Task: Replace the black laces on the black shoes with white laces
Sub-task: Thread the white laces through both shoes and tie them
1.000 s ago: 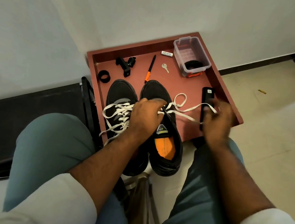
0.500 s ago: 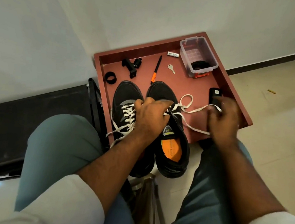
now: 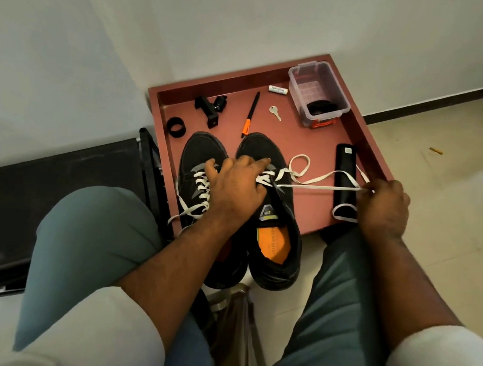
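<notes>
I see my left hand lying over the throat of the right-side black shoe, fingers curled down onto the lacing, so that grip is clenched on the shoe where the white lace comes out. My right hand is out by the tray's right edge, its grip pinched around that same lace; the strand runs taut from the shoe across the dark red tray to my fingers. A slack loop of the lace lies on the tray just beyond the taut strand, and another loop hangs below my right hand over a black rectangular block.

The 2 shoes stand side by side, toes pointing away from me, heels overhanging the tray's near edge. The left-side black shoe already carries white lacing, with loose ends trailing toward my knee. The right-side shoe shows its orange insole.

Farther back on the tray lie a black ring, a small black clamp, a black pen with an orange tip, a key, a small white battery, and a clear plastic box holding something dark that I cannot identify.
</notes>
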The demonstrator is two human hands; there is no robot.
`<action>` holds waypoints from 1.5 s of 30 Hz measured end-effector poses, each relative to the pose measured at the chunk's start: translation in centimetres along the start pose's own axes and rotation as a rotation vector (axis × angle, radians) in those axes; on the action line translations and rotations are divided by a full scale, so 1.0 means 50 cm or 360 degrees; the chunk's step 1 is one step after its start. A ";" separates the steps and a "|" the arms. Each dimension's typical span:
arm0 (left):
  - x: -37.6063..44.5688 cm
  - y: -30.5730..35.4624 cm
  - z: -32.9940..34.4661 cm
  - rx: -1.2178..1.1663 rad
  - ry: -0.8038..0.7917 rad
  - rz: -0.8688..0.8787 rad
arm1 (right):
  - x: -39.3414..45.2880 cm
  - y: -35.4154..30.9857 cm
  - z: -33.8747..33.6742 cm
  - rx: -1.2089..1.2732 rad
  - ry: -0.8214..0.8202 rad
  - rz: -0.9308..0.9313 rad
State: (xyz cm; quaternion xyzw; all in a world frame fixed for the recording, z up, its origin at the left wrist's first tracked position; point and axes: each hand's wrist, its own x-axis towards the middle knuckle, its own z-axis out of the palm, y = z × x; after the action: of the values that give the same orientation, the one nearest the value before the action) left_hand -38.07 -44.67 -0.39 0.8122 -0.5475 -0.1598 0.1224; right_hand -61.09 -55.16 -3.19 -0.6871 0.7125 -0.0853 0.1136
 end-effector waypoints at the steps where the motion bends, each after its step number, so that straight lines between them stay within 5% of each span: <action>1: 0.000 -0.001 0.000 0.0005 0.0005 -0.0005 | -0.004 -0.013 0.003 -0.0002 0.0012 -0.0079; 7: -0.006 0.000 0.005 -0.0001 0.0081 0.0004 | -0.002 -0.088 0.017 0.0445 -0.0208 -0.0401; 13: -0.008 0.001 0.014 0.0076 0.0198 0.0011 | 0.049 -0.119 0.040 -0.0230 -0.0719 -0.0644; 19: -0.003 -0.005 0.012 -0.0239 0.0196 -0.0028 | 0.062 -0.125 0.050 -0.0398 -0.0753 -0.0800; 27: -0.007 0.000 -0.010 -0.0895 0.0314 -0.0057 | 0.017 -0.118 -0.042 0.0597 -0.0480 -0.0246; 32: -0.024 0.022 -0.035 -0.1238 0.0215 -0.0106 | -0.019 -0.153 -0.115 0.1021 -0.0566 0.0074; 34: -0.036 0.030 -0.060 -0.1471 0.0052 -0.0194 | -0.046 -0.174 -0.148 0.1308 -0.0664 0.0165; 38: -0.084 0.065 -0.092 -0.2072 -0.0712 -0.0324 | -0.113 -0.206 -0.192 0.2107 -0.1126 0.0172; 40: -0.106 0.078 -0.085 -0.2279 -0.0789 -0.0370 | -0.139 -0.213 -0.200 0.2070 -0.1111 0.0140; 45: -0.126 0.077 -0.070 -0.1960 -0.0197 -0.0200 | -0.151 -0.210 -0.210 0.1418 -0.0632 -0.0165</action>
State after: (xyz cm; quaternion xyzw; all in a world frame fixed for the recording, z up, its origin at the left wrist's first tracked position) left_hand -42.15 -40.17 5.03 0.6126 -0.3120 -0.5000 0.5267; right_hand -53.73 -48.42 10.13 -0.6092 0.5362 -0.2548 0.5258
